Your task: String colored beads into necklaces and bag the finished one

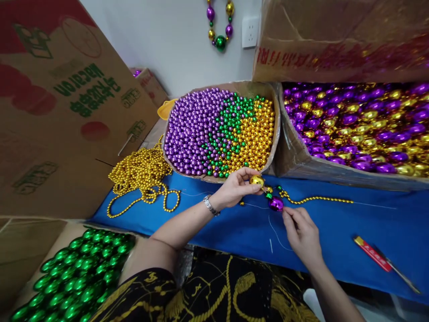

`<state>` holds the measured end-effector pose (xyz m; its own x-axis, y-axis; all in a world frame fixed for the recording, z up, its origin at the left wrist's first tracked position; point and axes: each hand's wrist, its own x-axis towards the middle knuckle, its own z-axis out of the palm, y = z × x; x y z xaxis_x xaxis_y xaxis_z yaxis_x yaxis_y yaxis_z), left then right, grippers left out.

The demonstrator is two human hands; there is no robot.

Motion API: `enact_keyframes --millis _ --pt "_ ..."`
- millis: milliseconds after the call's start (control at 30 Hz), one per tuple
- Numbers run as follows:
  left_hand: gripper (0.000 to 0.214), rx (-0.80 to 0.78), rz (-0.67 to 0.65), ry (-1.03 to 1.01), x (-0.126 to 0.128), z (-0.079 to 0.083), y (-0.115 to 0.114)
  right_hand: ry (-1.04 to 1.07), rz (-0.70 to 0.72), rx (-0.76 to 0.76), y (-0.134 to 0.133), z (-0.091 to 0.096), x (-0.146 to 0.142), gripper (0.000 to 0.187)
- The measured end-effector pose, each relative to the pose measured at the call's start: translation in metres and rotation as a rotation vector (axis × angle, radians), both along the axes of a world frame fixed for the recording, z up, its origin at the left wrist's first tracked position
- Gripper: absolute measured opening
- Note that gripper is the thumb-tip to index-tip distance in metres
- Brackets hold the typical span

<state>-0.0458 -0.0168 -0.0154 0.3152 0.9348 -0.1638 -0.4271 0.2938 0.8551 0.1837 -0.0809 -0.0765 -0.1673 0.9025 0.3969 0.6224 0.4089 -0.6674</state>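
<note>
My left hand (pixel 241 184) pinches a large shiny gold bead (pixel 257 180) between thumb and fingers, just in front of the bead box. Small green and gold beads (pixel 269 195) hang below it, leading to a large purple bead (pixel 276 204). At that purple bead's lower right edge, the thumb and forefinger of my right hand (pixel 303 235) are closed; whether they also grip thread is hidden. Thin white thread (pixel 275 230) curves over the blue tabletop (pixel 234 223) below the beads. To the right runs a string of small gold beads (pixel 318 198), ending in bare thread.
An open box (pixel 276 134) holds small purple, green and gold beads. Right of it stands a carton (pixel 295 156) of larger beads. Gold bead strands (pixel 140 174) lie left; large green beads (pixel 80 273) fill a lower-left box. A red-and-yellow packet (pixel 372 254) lies right.
</note>
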Motion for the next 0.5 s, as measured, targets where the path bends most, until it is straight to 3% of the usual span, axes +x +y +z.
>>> enact_keyframes --millis 233,367,500 --pt "0.048 0.015 -0.006 0.036 -0.008 -0.006 -0.005 -0.005 -0.045 0.120 -0.003 -0.003 -0.007 0.013" --pt "0.046 -0.020 0.002 0.032 -0.010 -0.003 -0.007 0.004 0.035 0.058 -0.004 -0.006 -0.009 0.013" --pt "0.047 0.027 0.000 0.070 -0.012 -0.001 -0.008 -0.010 -0.057 0.205 -0.005 -0.008 -0.011 0.013"
